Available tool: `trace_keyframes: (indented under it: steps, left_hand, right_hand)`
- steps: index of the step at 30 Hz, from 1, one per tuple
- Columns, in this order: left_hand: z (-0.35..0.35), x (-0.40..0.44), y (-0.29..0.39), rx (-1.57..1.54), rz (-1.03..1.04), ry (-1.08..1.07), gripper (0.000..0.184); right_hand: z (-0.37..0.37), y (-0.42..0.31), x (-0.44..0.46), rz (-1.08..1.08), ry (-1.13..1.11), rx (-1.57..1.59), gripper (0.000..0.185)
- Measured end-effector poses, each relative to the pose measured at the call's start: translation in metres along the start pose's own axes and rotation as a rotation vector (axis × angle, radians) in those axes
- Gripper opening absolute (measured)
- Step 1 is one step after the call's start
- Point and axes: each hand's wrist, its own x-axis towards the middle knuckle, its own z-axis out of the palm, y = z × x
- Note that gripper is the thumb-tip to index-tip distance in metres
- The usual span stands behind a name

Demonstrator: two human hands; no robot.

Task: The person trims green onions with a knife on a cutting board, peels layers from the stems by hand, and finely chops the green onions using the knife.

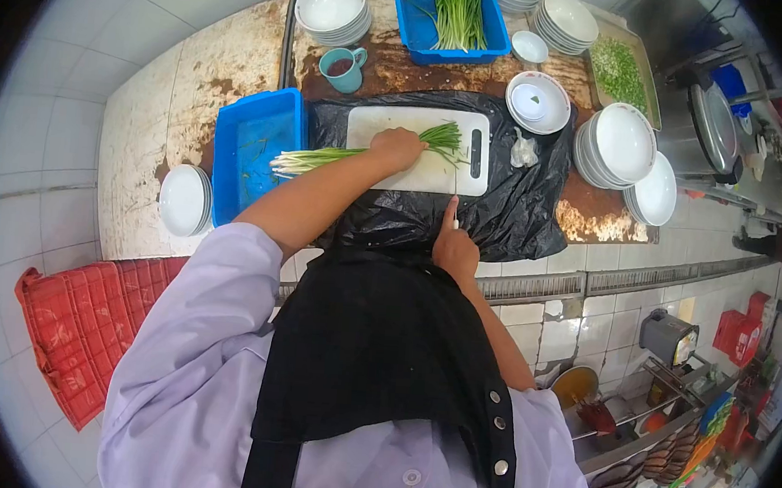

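My left hand (397, 149) is closed over a bunch of green onions (320, 159) lying across the white cutting board (389, 121). Their white ends stick out past the board's left edge, and the green tops (444, 139) spread to the right of my fingers. In my right hand (455, 248), just below the board's near edge, is a knife (455, 219) with a pale handle, the index finger stretched along it. Its thin blade is hard to make out over the board. Black plastic sheeting (383, 221) lies under the board.
An empty-looking blue tray (256, 167) with green scraps stands left; another blue basket (415, 28) holds more green onions. White bowls (623, 142) are stacked around. A teal mug (342, 70) sits behind the board. A metal tray (653, 104) holds chopped greens (619, 74).
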Motion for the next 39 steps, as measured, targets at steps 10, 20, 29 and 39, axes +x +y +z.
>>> trace_keyframes:
  steps: [10,20,29,39]
  left_hand:
    - [-0.007,0.001,0.0,0.034,0.013,-0.049,0.062]
    - [-0.076,-0.115,-0.006,-0.215,0.186,-0.009,0.077]
    - [-0.099,-0.219,-0.035,-0.543,0.106,0.157,0.067]
    - [-0.068,-0.25,-0.067,-0.701,0.061,0.204,0.063]
  right_hand:
    - [-0.012,0.019,-0.028,0.003,0.008,0.111,0.089]
    - [-0.021,0.101,0.024,0.091,0.586,-0.093,0.064]
    - [-0.051,0.045,0.095,-0.337,0.593,0.266,0.085]
    - [-0.054,0.044,0.143,-0.335,0.524,0.485,0.025]
